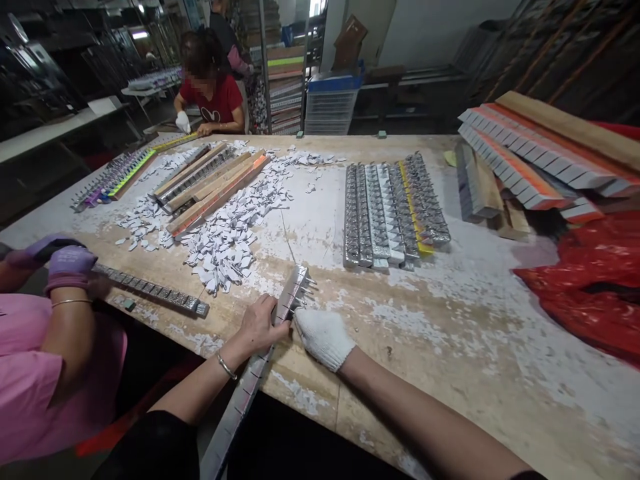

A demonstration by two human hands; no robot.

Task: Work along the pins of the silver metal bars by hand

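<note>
A long bar [243, 388] wrapped in pale, slit material slants from the lower edge of the view up onto the worktable, its far end lying near the table's front. My bare left hand [263, 324], with a bracelet at the wrist, is closed around it, thumb across the top. Several thin metal pins [306, 288] stick out from the bar's right side near that end. Beside them is my right hand [324, 335] in a white knit glove, its fingers curled together against the bar's side. Whatever those fingertips pinch is hidden.
White paper scraps [225, 250] are heaped left of centre, beside wooden bars [220, 193]. Rows of pinned bars [393, 213] lie right of centre. A stack of bars [530, 160] and red cloth [595, 287] are far right. Co-workers' purple gloves [70, 260] and a red shirt [215, 105] show left.
</note>
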